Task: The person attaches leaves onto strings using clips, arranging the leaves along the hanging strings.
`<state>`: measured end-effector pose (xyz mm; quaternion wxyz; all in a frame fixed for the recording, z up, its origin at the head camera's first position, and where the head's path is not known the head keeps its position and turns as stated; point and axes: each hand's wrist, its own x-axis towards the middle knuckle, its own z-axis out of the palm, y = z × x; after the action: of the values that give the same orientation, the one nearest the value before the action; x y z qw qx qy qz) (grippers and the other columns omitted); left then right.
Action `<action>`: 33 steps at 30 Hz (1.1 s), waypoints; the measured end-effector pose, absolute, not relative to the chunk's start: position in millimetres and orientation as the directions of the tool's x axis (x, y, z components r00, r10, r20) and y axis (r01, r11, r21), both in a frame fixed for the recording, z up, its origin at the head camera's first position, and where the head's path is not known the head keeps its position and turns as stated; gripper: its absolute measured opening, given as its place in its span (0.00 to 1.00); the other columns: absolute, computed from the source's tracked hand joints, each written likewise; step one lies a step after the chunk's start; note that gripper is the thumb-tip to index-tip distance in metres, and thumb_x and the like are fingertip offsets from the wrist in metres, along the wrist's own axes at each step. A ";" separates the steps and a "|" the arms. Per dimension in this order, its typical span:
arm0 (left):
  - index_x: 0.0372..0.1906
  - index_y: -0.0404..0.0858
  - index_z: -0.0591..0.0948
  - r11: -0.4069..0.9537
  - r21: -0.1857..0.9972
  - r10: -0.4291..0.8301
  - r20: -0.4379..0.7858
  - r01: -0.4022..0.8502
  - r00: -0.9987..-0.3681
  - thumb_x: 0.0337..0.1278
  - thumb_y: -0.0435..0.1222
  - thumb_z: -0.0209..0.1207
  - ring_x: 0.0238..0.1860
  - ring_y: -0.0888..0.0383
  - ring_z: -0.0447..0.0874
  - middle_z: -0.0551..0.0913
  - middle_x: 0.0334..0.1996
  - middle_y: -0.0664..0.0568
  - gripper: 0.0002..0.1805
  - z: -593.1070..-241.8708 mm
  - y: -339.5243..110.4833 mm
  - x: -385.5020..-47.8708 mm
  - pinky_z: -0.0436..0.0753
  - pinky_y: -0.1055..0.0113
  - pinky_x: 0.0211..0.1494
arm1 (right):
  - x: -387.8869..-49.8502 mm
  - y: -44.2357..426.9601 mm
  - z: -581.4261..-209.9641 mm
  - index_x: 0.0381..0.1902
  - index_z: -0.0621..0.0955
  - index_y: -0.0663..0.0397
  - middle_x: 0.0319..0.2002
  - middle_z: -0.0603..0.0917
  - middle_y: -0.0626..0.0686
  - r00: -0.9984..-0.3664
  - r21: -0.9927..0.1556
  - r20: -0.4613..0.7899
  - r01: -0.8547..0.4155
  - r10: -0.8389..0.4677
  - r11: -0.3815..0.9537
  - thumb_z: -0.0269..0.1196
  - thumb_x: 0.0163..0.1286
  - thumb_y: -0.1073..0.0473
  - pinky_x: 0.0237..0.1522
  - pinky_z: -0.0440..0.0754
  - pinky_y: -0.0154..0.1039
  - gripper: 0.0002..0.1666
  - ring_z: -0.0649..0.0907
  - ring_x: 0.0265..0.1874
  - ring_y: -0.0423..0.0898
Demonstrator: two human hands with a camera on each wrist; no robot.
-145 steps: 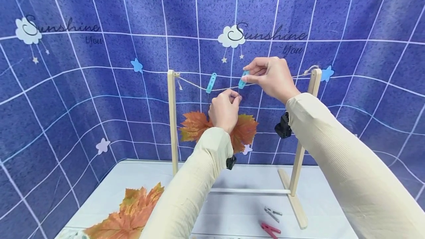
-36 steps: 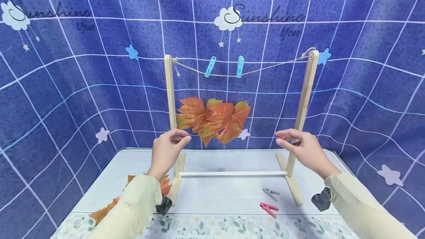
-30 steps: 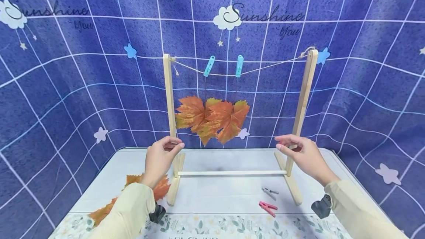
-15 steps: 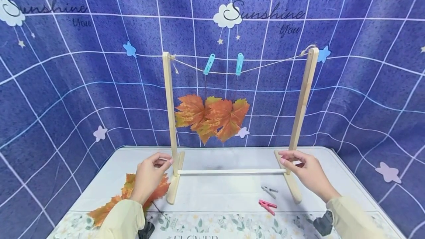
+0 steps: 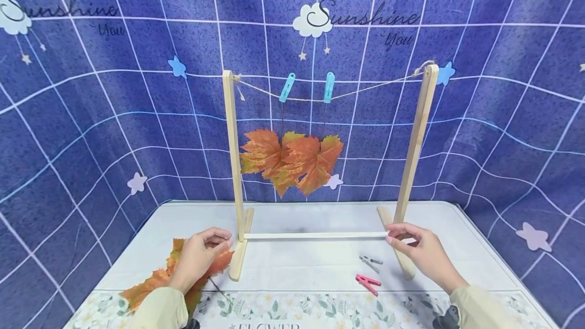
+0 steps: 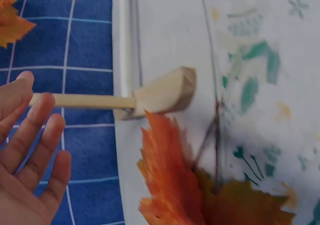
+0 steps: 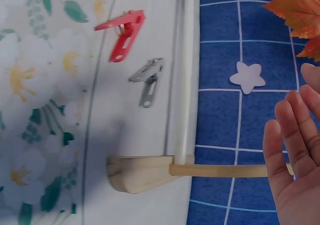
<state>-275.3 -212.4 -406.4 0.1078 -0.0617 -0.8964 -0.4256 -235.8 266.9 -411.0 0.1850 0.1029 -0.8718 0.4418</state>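
Two blue clothespins (image 5: 329, 88) grip a string (image 5: 361, 93) tied across a wooden frame (image 5: 415, 146). From them hang two orange maple leaves (image 5: 315, 161) by thin stems, overlapping each other. My left hand (image 5: 198, 255) holds nothing, its fingers loosely bent, above more maple leaves (image 5: 148, 286) lying at the left of the table. In the head view my right hand (image 5: 422, 250) appears in front of the frame's right foot, also holding nothing. A red clothespin (image 7: 127, 32) and a grey clothespin (image 7: 148, 80) lie to the left of that hand.
A white crossbar (image 5: 315, 236) joins the frame's two feet low over the white table (image 5: 301, 278). A floral strip (image 5: 274, 308) runs along the front edge. Behind stands a blue curtain (image 5: 137, 131) with white grid lines.
Earlier, both hands were up at the second blue clothespin and a leaf stem. They have let go and come down apart to either side, and both leaves now hang from the string.
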 end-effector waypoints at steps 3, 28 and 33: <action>0.42 0.39 0.88 0.622 0.759 0.022 0.227 0.191 -0.974 0.61 0.34 0.70 0.38 0.58 0.86 0.89 0.37 0.50 0.06 -413.0 -217.8 -274.4 0.82 0.67 0.46 | -234.1 266.9 -417.1 0.50 0.86 0.57 0.35 0.87 0.46 -0.927 -0.748 0.374 -0.316 -0.023 0.584 0.71 0.66 0.61 0.38 0.82 0.34 0.15 0.82 0.36 0.33; 0.34 0.42 0.86 0.754 0.643 0.120 0.067 0.135 -0.991 0.52 0.28 0.72 0.31 0.61 0.80 0.84 0.28 0.58 0.07 -449.3 -236.5 -263.2 0.79 0.65 0.37 | -225.2 265.7 -464.3 0.48 0.85 0.62 0.38 0.88 0.54 -0.948 -0.771 0.250 -0.317 -0.196 0.552 0.72 0.64 0.61 0.35 0.79 0.35 0.16 0.82 0.33 0.34; 0.33 0.42 0.87 0.785 0.604 0.140 0.041 0.136 -0.989 0.53 0.29 0.72 0.30 0.62 0.80 0.84 0.28 0.58 0.07 -453.4 -237.9 -263.3 0.80 0.64 0.37 | -225.3 265.2 -471.4 0.48 0.86 0.61 0.37 0.88 0.50 -0.956 -0.769 0.216 -0.293 -0.200 0.568 0.72 0.64 0.60 0.33 0.80 0.34 0.16 0.82 0.34 0.35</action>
<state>-263.3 -237.9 -453.4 -0.0028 -0.0730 -0.9448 -0.3195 -225.3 265.2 -471.4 0.0520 0.1394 -0.8838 0.4435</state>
